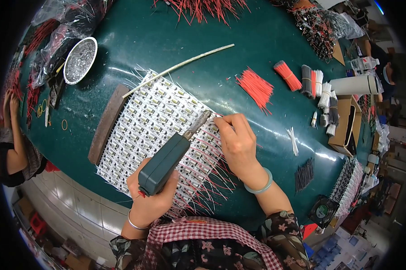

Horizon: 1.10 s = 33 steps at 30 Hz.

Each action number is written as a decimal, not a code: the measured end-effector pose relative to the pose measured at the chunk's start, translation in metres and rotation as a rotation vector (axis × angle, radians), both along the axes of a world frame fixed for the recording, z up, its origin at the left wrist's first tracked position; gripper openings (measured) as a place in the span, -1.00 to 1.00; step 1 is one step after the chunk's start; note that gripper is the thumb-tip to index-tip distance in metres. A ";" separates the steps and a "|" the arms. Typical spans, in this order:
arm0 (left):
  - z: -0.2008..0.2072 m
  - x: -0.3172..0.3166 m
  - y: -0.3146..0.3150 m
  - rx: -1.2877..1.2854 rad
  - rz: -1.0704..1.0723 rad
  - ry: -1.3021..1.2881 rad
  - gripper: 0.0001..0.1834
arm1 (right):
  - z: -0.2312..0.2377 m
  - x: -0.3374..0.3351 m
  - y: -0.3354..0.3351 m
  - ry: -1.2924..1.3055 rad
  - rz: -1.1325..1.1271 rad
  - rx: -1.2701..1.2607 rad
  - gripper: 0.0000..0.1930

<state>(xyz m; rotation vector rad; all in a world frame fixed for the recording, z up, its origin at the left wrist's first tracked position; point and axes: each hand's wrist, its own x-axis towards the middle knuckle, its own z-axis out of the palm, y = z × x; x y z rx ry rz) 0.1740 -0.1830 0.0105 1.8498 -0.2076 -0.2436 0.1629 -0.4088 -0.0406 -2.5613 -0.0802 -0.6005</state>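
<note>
1 view, taken from the left of 2 fisheye cameras on the person's head, looks steeply down — and a little forward — over the table (221,81). It sits close above the work: the left hand (158,198) and right hand (239,144) show large around the middle, with the person's checked apron (203,228) at the near edge. The wide lens reaches tiled floor (77,193) at near left, a co-worker's arm (16,135) at left and a cardboard box (341,128) at right — all inside a curved black rim.
</note>
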 end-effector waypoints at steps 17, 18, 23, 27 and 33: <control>0.004 -0.008 0.010 -0.005 0.048 -0.039 -0.79 | 0.007 -0.005 0.005 -0.075 -0.024 -0.058 -0.65; 0.003 -0.009 0.012 -0.001 0.061 -0.004 -0.79 | 0.008 -0.007 0.007 -0.070 -0.008 -0.035 -0.65; 0.001 -0.011 0.015 -0.020 0.056 -0.030 -0.79 | 0.002 -0.010 0.013 -0.031 0.025 0.014 -0.67; 0.000 -0.012 0.017 0.004 0.008 0.035 -0.79 | 0.000 -0.011 0.013 -0.016 0.027 0.006 -0.67; -0.003 -0.012 0.015 0.016 0.008 0.065 -0.85 | -0.001 -0.011 0.013 -0.007 0.030 0.002 -0.65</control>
